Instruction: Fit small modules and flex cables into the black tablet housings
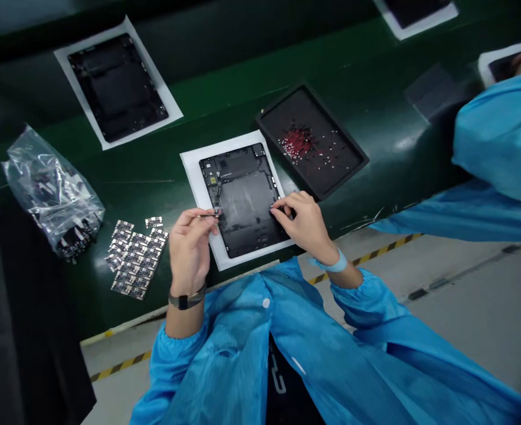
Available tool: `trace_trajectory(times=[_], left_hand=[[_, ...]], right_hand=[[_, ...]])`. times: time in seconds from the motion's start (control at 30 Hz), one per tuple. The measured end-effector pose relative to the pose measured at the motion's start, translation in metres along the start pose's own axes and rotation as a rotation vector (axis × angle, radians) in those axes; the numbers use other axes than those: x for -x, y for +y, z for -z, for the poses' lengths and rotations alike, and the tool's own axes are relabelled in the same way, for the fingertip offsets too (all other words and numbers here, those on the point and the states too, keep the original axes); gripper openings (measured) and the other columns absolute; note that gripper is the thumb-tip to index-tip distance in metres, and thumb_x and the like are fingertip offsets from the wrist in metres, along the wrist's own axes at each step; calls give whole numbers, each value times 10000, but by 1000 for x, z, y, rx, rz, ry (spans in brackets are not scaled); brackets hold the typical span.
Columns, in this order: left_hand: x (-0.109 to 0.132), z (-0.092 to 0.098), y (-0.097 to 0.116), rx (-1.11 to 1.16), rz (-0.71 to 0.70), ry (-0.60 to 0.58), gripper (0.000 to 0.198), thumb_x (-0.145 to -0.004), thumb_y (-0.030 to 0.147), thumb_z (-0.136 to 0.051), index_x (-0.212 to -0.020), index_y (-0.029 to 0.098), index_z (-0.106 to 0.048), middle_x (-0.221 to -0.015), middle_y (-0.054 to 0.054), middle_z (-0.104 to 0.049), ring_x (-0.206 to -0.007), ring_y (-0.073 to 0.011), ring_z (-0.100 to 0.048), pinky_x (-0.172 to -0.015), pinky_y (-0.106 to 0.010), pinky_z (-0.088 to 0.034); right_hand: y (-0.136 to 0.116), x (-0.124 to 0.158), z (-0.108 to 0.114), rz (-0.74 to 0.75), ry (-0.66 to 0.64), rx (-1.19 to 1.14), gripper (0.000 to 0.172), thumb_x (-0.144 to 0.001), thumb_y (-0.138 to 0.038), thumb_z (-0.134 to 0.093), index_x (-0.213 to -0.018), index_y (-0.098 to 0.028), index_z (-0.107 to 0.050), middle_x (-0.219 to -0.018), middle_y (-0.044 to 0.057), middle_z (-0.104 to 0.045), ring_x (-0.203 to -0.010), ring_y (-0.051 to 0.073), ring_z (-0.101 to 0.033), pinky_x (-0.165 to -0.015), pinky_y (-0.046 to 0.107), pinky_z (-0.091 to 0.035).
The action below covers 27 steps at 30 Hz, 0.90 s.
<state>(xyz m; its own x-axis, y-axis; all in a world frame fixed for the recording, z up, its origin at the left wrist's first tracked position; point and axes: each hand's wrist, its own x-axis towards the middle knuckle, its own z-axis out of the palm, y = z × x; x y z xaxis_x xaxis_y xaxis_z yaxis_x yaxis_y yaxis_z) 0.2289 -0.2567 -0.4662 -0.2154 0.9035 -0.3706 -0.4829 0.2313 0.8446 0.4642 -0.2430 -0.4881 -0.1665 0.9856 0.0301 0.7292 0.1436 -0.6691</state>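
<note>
A black tablet housing (246, 200) lies tilted on a white sheet (192, 168), its inner side up, with small parts along its edges. My left hand (192, 242) is closed around thin metal tweezers (207, 215), whose tip reaches the housing's left edge. At the opposite edge, my right hand (302, 221) has thumb and forefinger pinched together. Whatever sits between those fingertips is too small to make out.
Right of the housing stands a black tray (337, 168) of red-and-black wired parts (298, 141). Small circuit boards (138, 260) and a clear plastic bag (52, 183) lie left. Another housing (118, 88) rests behind. A co-worker's blue sleeve (499, 136) is at right.
</note>
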Motion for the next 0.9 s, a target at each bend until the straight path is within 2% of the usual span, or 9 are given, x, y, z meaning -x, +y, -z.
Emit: trace_trajectory(times=[0.07, 0.17, 0.3, 0.43, 0.6, 0.9], left_hand=[[4, -9, -7, -42, 22, -45, 233, -676, 111, -825, -882, 146, -721, -860, -52, -739, -679, -107, -666, -556, -174, -513], [10, -19, -15, -148, 99, -131, 320, -707, 159, -828, -1009, 129, -727, -850, -69, -747, -697, -155, -719, -543, -199, -532], [15, -30, -25, -247, 197, -202, 260, -730, 245, -832, -920, 105, -723, -779, -80, -740, -727, -221, -761, -577, -253, -592], [18, -37, -33, -256, 267, -190, 301, -723, 262, -837, -944, 101, -710, -734, -75, -739, -690, -232, -760, -553, -271, -606], [20, -41, -41, -279, 215, -144, 264, -733, 258, -825, -913, 103, -710, -692, -72, -733, -676, -214, -753, -486, -210, -538], [21, -39, -39, -308, 243, -159, 291, -732, 303, -851, -913, 109, -731, -706, -81, -746, -706, -227, -763, -563, -250, -573]], right_hand=[[0, -5, -1, 27, -15, -56, 114, -941, -225, -612, -872, -193, -697, -738, 28, -540, -806, 218, -525, -767, 359, -390], [1, -4, 3, 67, -58, -173, 131, -956, -239, -609, -879, -198, -707, -785, 31, -594, -827, 209, -535, -790, 357, -388], [1, 2, 6, 85, -131, -235, 131, -961, -259, -634, -883, -207, -726, -835, 26, -650, -883, 208, -547, -871, 381, -359], [2, 4, 9, 133, -207, -274, 124, -962, -275, -650, -891, -212, -729, -902, 25, -675, -948, 210, -534, -900, 387, -322], [3, 3, 15, 161, -288, -285, 127, -956, -266, -645, -878, -217, -731, -921, 27, -640, -952, 208, -499, -898, 386, -301], [6, 1, 16, 135, -307, -298, 133, -954, -274, -631, -868, -218, -716, -914, 28, -630, -936, 208, -484, -889, 385, -294]])
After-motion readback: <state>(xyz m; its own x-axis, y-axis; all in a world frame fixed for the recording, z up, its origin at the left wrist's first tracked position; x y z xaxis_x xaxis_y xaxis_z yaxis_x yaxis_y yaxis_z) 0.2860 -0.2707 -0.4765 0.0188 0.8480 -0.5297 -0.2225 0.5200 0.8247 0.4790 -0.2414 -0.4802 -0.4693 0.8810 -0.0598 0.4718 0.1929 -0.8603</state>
